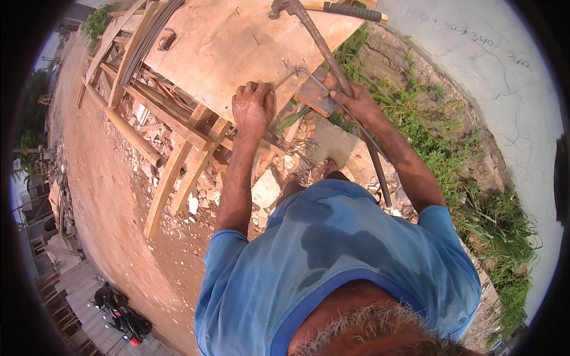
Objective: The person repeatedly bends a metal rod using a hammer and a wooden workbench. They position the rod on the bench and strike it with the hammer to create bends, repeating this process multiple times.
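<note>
Far left, low: a dark motorcycle (122, 314) parked on grey planks (86, 291). Next, a bamboo pole (127, 132) lies alongside your desk (202, 44), which is a plywood sheet on rough timber legs. Dark rods (147, 44) are bundled along its left side; a small tape measure (167, 39) sits just beside them on the ply. A bent nail (256, 39) stands up mid-sheet.

Your left hand (252, 108) is at the near edge of the desk, back up, fingers curled down. One end of the bent thin rod (317, 80) reaches those fingers; can't tell if you're gripping it. Pale rubble (267, 188) on the ground below.

The thin rod slants up from there, turns a corner by the pegs (284, 63) near the right edge of the ply, then runs down to your right hand. The long bar (325, 48), hooked at its top end, slants across that same edge. Your right hand (358, 105) is closed round it partway along; thin rod passes at the same hand.

Red-and-grey block (314, 98) just beside the desk. Right of that: weeds (493, 225), then a cracked pale wall (516, 101).
</note>
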Action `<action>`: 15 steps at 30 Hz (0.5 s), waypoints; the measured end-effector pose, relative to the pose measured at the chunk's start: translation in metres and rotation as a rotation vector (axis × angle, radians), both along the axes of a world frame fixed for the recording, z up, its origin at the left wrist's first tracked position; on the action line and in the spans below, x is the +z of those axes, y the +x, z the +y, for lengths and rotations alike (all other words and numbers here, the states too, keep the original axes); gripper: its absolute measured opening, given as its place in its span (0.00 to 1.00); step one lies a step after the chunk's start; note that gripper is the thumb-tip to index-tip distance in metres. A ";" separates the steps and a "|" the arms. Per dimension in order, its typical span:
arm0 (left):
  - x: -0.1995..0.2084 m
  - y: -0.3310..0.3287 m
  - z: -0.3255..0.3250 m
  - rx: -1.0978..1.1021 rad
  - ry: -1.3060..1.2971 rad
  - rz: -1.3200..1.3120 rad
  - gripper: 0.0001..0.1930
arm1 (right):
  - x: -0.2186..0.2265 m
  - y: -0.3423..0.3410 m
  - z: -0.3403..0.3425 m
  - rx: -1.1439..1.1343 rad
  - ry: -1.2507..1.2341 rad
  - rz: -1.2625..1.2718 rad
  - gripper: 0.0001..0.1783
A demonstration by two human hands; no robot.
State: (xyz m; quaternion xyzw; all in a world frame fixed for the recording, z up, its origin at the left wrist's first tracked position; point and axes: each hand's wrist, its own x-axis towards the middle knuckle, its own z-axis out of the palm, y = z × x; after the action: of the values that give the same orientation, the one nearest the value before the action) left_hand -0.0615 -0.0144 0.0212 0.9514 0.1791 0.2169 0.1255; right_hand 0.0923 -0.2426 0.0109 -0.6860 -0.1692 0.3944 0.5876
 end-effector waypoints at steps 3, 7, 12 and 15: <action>-0.005 0.018 -0.001 -0.027 -0.024 -0.053 0.11 | 0.005 0.002 0.001 0.020 0.015 0.021 0.16; -0.008 0.044 -0.001 -0.080 -0.098 -0.064 0.11 | 0.009 0.000 0.003 0.013 -0.046 -0.030 0.16; -0.008 0.051 0.002 -0.122 -0.175 -0.072 0.11 | 0.004 -0.004 -0.003 -0.017 0.006 0.001 0.15; -0.007 0.053 0.002 -0.119 -0.150 -0.051 0.10 | 0.004 -0.004 -0.006 -0.006 -0.058 0.019 0.15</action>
State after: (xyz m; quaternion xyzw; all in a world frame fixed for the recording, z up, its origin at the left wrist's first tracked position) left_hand -0.0090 -0.0119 0.0144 0.9425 0.1347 0.2190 0.2135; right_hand 0.0879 -0.2490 0.0145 -0.6995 -0.1499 0.4041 0.5700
